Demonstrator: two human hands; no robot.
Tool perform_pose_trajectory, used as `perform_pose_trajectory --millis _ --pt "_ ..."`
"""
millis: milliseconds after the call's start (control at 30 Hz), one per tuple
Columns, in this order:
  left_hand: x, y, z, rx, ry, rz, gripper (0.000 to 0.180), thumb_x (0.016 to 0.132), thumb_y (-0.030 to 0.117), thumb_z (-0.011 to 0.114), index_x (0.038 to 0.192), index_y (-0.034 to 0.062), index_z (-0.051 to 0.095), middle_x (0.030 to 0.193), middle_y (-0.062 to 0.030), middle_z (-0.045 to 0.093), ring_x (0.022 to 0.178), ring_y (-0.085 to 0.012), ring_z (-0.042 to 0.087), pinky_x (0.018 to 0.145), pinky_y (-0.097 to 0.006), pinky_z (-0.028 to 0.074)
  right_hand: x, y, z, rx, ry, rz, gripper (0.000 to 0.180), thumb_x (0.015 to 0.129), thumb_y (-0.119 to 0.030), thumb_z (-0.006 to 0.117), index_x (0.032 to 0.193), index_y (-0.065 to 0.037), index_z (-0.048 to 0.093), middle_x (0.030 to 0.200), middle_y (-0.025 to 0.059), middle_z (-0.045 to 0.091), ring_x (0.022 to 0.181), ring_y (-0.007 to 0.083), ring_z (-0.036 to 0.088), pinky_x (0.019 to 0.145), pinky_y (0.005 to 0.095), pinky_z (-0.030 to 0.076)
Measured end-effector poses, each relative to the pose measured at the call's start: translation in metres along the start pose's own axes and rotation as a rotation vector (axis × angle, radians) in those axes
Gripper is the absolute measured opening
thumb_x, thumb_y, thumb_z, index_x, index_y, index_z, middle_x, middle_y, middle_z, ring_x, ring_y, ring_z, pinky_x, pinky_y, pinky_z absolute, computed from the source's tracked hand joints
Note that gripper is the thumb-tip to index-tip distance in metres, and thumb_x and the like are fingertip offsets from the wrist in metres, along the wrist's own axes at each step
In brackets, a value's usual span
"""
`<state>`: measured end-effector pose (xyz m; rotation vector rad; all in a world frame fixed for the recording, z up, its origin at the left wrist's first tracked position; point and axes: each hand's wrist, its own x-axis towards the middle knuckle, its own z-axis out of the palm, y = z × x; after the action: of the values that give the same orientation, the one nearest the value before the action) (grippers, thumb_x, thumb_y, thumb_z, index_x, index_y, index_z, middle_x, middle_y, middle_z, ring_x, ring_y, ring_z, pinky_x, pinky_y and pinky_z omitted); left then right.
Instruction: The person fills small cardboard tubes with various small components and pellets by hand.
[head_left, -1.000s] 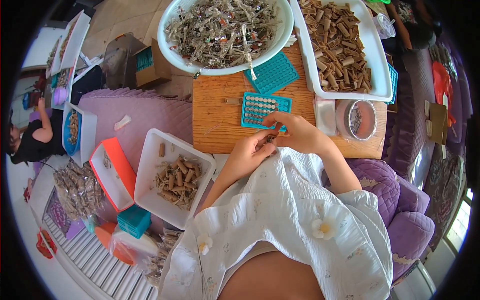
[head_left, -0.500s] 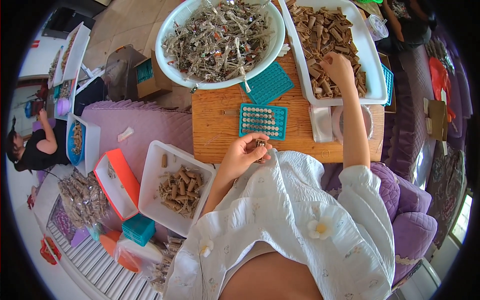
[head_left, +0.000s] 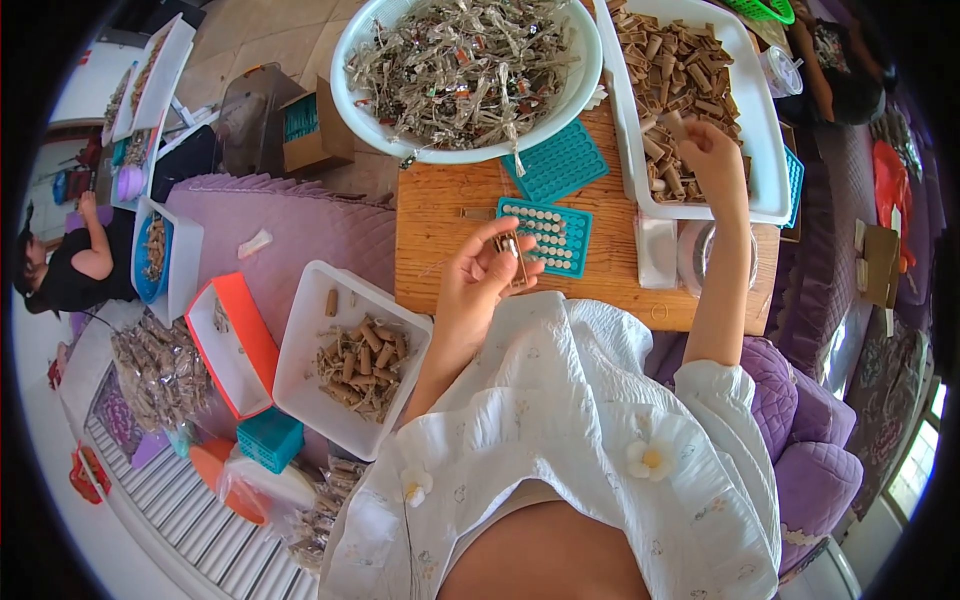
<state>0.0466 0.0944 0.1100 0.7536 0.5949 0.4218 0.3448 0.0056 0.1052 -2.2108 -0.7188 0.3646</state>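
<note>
Left hand [head_left: 478, 283]: we pinch a small brown tube [head_left: 508, 247], near the teal grid [head_left: 548, 236].
Tube: light, stiff, we judge; grip mid-length.
Right hand [head_left: 712, 152]: fingers closed on one tube [head_left: 676, 124] over the far tray [head_left: 757, 120].

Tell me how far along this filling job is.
Done: most holes of the teal grid tray hold pale caps, and brown tubes lie in the white tray. In hand: the left hand holds a small piece; the right hand lifts a tube. Left: a second grid looks unfilled.
</note>
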Motion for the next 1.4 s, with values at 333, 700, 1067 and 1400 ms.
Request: perform_pose_trajectory --millis 333,700,1067,1400 --pt "0.0 0.014 0.017 0.028 0.116 0.17 0.036 0.088 0.013 0.041 0.122 0.003 0.036 0.107 -0.013 0.052 0.092 -0.0188 0.055 0.079 -0.029 0.046 -0.086 -0.06 0.025 0.387 -0.214 -0.064 0.027 0.083 0.0 0.045 0.109 0.005 0.049 0.088 0.0037 0.052 0.077 0.0086 0.05 0.069 0.0197 0.042" --pt "0.001 0.007 0.019 0.075 0.092 0.402 0.036 0.082 0.005 0.05 0.117 -0.0028 0.042 0.102 -0.0116 0.055 0.091 -0.0147 0.054 0.079 -0.026 0.044 -0.16 -0.089 0.093 0.908 -0.132 0.007 0.023 0.085 -0.006 0.045 0.107 0.003 0.049 0.101 0.0062 0.051 0.092 0.0112 0.047 0.081 0.0229 0.037" --pt "-0.003 0.007 0.025 0.15 0.066 0.475 0.034 0.077 0.001 0.057 0.109 -0.0023 0.048 0.102 -0.0095 0.055 0.093 -0.0131 0.053 0.08 -0.025 0.043 -0.167 -0.094 0.1 0.826 -0.052 -0.221 0.02 0.082 -0.002 0.049 0.101 0.0 0.052 0.1 0.0089 0.05 0.091 0.0163 0.049 0.08 0.026 0.04" --pt "-0.002 0.003 0.029 0.114 0.057 0.447 0.034 0.077 0.001 0.058 0.108 -0.0022 0.048 0.102 -0.0088 0.054 0.092 -0.0141 0.053 0.081 -0.025 0.043 -0.161 -0.088 0.103 0.582 -0.046 -0.256 0.022 0.072 0.003 0.057 0.092 -0.002 0.054 0.091 0.0105 0.055 0.081 0.0229 0.053 0.068 0.0282 0.044"
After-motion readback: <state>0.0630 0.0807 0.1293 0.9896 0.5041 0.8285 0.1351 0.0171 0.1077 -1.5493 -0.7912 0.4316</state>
